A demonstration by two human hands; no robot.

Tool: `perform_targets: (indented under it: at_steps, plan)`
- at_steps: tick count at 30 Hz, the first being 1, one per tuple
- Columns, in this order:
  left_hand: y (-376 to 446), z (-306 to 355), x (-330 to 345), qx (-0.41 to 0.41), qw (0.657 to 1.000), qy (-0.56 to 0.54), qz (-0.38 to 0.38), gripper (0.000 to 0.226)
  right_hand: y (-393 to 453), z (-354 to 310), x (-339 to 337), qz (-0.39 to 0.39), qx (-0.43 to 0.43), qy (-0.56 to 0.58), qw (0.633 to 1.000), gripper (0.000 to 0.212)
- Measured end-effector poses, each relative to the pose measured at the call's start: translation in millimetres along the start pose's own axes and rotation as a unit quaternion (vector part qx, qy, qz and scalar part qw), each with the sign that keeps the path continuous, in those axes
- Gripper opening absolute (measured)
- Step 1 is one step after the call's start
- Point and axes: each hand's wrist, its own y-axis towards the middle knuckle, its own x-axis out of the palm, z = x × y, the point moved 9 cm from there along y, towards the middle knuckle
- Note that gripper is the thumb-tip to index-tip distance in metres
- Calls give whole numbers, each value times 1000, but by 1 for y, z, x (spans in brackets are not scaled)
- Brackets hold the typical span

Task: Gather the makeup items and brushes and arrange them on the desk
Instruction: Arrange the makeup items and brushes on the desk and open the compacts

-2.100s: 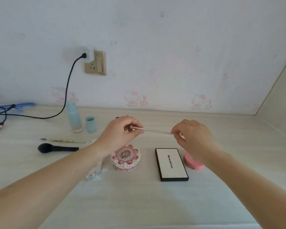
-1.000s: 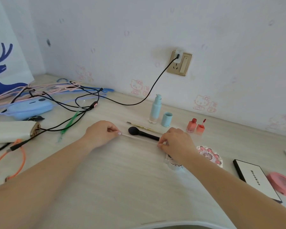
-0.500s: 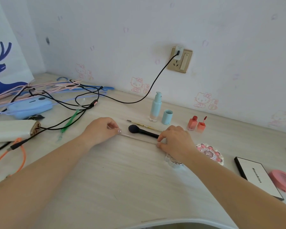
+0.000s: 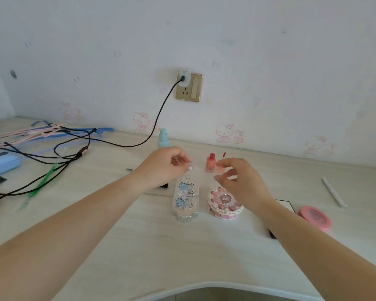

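Leftmost, a tangle of black cables (image 4: 59,157) lay across the desk (image 4: 182,253), over pink and blue hangers (image 4: 52,132) and beside a blue case (image 4: 0,166) at the edge of view. A green stick (image 4: 41,183) lay under the cables. One black cable ran up to a charger in the gold wall socket (image 4: 189,86).

Behind the hands, near the wall, stood a pale blue pump bottle (image 4: 163,139), its lower part hidden by the left hand (image 4: 165,168). That hand hovered above the desk with fingers curled loosely and thumb near the fingertips; whether it pinched anything could not be told. A dark stub of a brush handle (image 4: 163,186) showed just under its wrist.

In front of it lay an ornate clear oblong case (image 4: 186,200) with blue and pink decoration, flat on the desk. Just right of that sat a round pink cake-shaped compact (image 4: 225,205). Behind them stood a small red bottle (image 4: 211,162), with its applicator cap (image 4: 223,156) beside it, partly behind the right hand (image 4: 241,181).

The right hand hovered over the round compact, fingers bent, thumb and forefinger close together; nothing was plainly seen between them. Its forearm covered most of a black-edged palette (image 4: 285,204). Farther right lay a round pink compact (image 4: 314,217), and beyond it a white pen-like stick (image 4: 333,192), well apart from the rest.
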Motion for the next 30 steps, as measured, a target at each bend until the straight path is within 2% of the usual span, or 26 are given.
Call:
perform_targets:
  at_steps: [5, 11, 14, 17, 22, 27, 30]
  plan:
    - [27, 54, 78, 43, 997, 2, -61, 8, -24, 51, -64, 42, 38, -15, 998, 21]
    - [65, 106, 183, 81, 985, 2, -149, 8, -55, 139, -151, 108, 122, -54, 985, 22]
    - [85, 129, 236, 107, 976, 38, -185, 11, -72, 185, -194, 139, 156, -86, 974, 25]
    - [96, 146, 282, 156, 955, 125, -220, 20, -86, 226, -221, 141, 211, -129, 959, 30]
    - [114, 164, 338, 213, 926, 198, -242, 36, -91, 268, -230, 104, 257, -164, 947, 38]
    - [125, 177, 376, 269, 902, 236, -241, 57, -79, 272, -222, 76, 247, -172, 950, 46]
    - [127, 179, 395, 306, 877, 266, -257, 55, -72, 273, -219, 65, 247, -202, 946, 48]
